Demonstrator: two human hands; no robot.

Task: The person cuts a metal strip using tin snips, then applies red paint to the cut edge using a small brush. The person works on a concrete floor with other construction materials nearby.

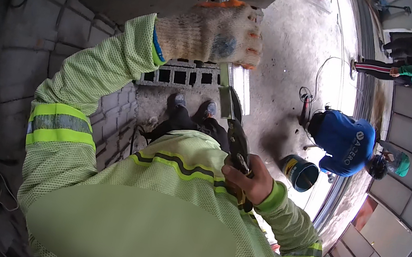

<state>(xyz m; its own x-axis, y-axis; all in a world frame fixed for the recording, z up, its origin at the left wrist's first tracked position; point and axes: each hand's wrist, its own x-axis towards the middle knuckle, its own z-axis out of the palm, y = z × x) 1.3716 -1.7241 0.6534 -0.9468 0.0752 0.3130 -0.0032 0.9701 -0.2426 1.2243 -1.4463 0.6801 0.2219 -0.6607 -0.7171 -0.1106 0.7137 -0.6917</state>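
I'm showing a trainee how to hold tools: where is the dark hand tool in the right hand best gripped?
Probably by its handles, from the person's own side: the tool lies lengthwise, its narrow end pointing away at the metal piece. The right hand wraps the handle end, clear of that tip.

The gloved left hand [217, 34] hides the far end of the metal strip [240, 88], and the tips of its fingers curl out of sight. The right hand [256, 181] covers part of the snips' [239, 142] handles; whether the blades touch the strip cannot be told. A smooth blur masks the jacket [190, 186] front. The bucket's [291, 168] inside is too dark to read.
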